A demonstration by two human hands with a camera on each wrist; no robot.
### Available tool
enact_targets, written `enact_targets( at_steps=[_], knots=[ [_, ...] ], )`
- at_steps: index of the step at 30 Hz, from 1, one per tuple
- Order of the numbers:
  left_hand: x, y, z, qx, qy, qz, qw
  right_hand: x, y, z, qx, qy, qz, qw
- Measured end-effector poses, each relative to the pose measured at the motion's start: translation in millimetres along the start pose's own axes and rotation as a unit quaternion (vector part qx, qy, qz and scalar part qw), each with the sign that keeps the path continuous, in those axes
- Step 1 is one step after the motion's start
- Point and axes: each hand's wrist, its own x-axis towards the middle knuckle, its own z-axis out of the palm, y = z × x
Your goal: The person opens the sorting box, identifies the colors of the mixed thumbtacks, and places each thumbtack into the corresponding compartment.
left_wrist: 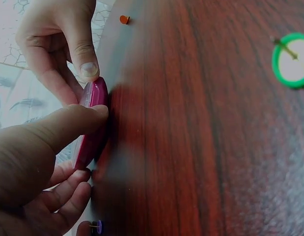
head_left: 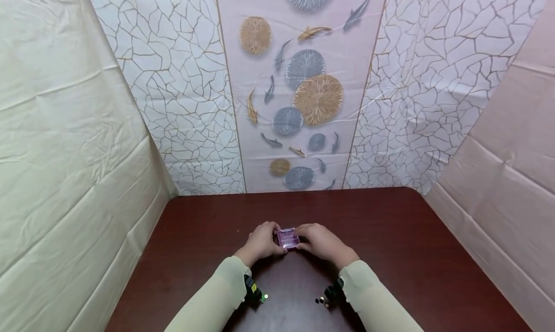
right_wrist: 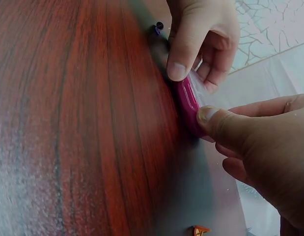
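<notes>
A small, flat magenta box [head_left: 288,238] with a clear lid stays close over the dark table, between the two hands. My left hand [head_left: 261,241] grips its left end, the thumb [left_wrist: 68,120] along the near side edge and the other fingers at the far side. At the opposite end, my right hand [head_left: 323,243] pinches the box with the thumb [right_wrist: 223,123] against the near edge. Seen from the right wrist, the lower pink part of the box [right_wrist: 188,101] faces the table and the clear part lies above it. Parts of both ends are hidden by fingers.
The dark reddish wooden table [head_left: 208,221] meets patterned cloth at the back and plain cloth on both sides. A small orange piece [left_wrist: 124,19], a purple piece [right_wrist: 157,28] and a green-rimmed round piece with a pin [left_wrist: 291,61] lie about on it.
</notes>
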Motion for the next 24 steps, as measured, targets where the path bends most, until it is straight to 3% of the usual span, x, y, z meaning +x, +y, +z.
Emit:
enact_targets(
  at_steps=[7, 24],
  knots=[
    [-0.9, 0.6, -0.8, 0.006, 0.005, 0.006, 0.9999, -1, -1, 2, -0.001, 0.002, -0.009, 1.0],
    [-2.9, 3.4, -3.5, 0.006, 0.012, 0.016, 0.9998, -3, -10, 6, -0.077, 0.007, -0.032, 0.996]
  ],
)
